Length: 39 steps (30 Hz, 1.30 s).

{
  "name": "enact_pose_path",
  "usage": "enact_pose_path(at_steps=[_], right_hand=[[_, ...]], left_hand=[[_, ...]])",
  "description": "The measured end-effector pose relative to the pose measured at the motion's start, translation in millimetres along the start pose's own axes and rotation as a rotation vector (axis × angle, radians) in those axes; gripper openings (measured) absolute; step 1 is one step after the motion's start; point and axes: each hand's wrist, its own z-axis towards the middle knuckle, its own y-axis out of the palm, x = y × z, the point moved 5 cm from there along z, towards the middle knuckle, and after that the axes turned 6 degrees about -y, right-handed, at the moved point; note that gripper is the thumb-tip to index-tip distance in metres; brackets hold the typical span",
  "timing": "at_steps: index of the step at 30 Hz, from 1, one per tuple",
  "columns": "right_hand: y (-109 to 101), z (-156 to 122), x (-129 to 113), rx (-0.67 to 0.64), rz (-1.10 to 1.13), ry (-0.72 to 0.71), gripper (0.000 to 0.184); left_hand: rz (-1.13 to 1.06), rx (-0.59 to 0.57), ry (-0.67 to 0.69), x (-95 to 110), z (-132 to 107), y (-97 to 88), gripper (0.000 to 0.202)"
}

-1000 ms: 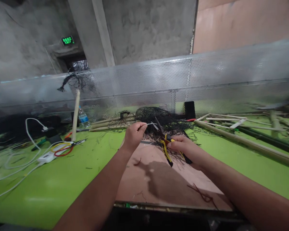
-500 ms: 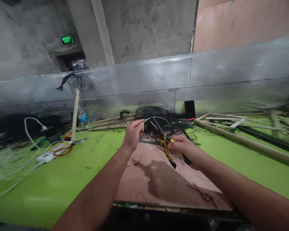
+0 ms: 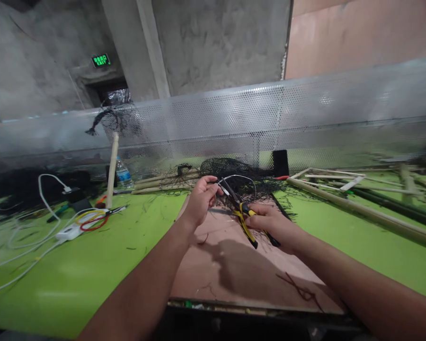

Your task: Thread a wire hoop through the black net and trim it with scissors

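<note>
Green table (image 3: 138, 265), pink board (image 3: 199, 282) in front. Over board: right hand (image 3: 275, 225), fingers wrapped around yellow-black pliers (image 3: 243, 207); left hand (image 3: 201, 198), thumb and fingertips pinching thin pale wire (image 3: 247, 178), bowed upward. Pliers' tips now at left fingertips, apart half a second ago. Far: green sign (image 3: 101, 60), "EXIT".

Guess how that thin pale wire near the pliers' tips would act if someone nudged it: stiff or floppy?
Probably springy rather than limp: the wire arches outward from the left hand instead of hanging straight down. It is likely light, being so thin. A nudge might bend it further, since it already curves.
</note>
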Motion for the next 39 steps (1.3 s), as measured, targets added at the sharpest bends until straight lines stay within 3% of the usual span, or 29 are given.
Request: enact_pose_path(at_steps=[5, 9, 18, 23, 30, 34, 39], right_hand=[[1, 1, -4, 0.0, -0.128, -0.088, 0.008], [-2, 3, -9, 0.038, -0.356, -0.241, 0.004], [2, -1, -18, 0.095, -0.755, -0.419, 0.008], [3, 0, -14, 0.101, -0.789, -0.348, 0.006], [-18, 2, -9, 0.017, -0.626, -0.077, 0.007], [-28, 6, -13, -0.056, -0.784, -0.174, 0.011], [-13, 8, 9, -0.155, -0.946, -0.24, 0.022]], left_hand=[[-0.119, -0.023, -0.079, 4, -4, 5.6, 0.028], [-0.208, -0.019, -0.132, 6, -6, 8.6, 0.025], [-0.247, -0.026, -0.166, 6, -9, 10.7, 0.031], [-0.231, -0.028, -0.209, 1, -8, 11.7, 0.031], [-0.213, 0.288, -0.056, 15, 2, -30.9, 0.025], [-0.098, 0.356, 0.053, 27, -1, -39.2, 0.024], [0.076, 0.293, 0.06, 27, -7, -18.4, 0.025]])
